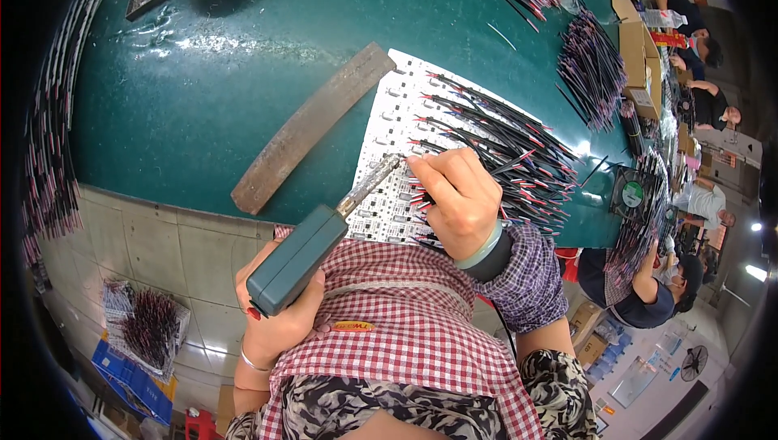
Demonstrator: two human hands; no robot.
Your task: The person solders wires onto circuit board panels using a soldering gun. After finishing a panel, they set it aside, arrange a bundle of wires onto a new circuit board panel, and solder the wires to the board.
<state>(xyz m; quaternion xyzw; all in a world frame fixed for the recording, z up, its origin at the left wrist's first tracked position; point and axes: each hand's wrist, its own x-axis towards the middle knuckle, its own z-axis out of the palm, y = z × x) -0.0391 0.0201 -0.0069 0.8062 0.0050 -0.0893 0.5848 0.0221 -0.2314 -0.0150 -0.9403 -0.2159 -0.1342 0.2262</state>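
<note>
Fingers of the left hand (279, 298) wrap snugly around a green-bodied hand tool (298, 260); those of the right hand (462, 201) are drawn into a close pinch beside its metal tip (373, 185), though what they grip, if anything, is hidden. Under both lies a white board sheet (395, 104) at the near edge of the bench (194, 108), its black wires (506, 136) fanning toward the bench's right end. If that tip is hot, as its look suggests, a small slip could burn the pinching fingertips or scorch a neighbouring wire. A checked sleeve (523, 278) catching the wires could drag them askew, and bumping the rust-brown bar (312, 128) might shift the sheet.
</note>
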